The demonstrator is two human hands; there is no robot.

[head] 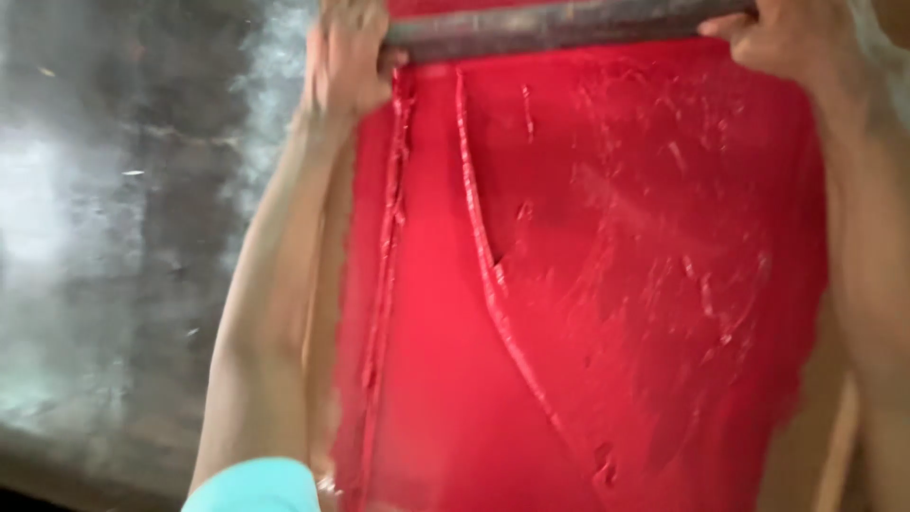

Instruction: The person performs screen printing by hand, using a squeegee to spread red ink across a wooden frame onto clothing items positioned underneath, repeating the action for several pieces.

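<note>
red paste, wet and glossy, fills the middle and right of the frame. along the top edge both hands grasp a long dark bar: the left hand clenched round its end at upper left, the right hand at upper right. judging by the ridges, steady even pressure on both ends would smooth it best. grey floor lies at left.
</note>
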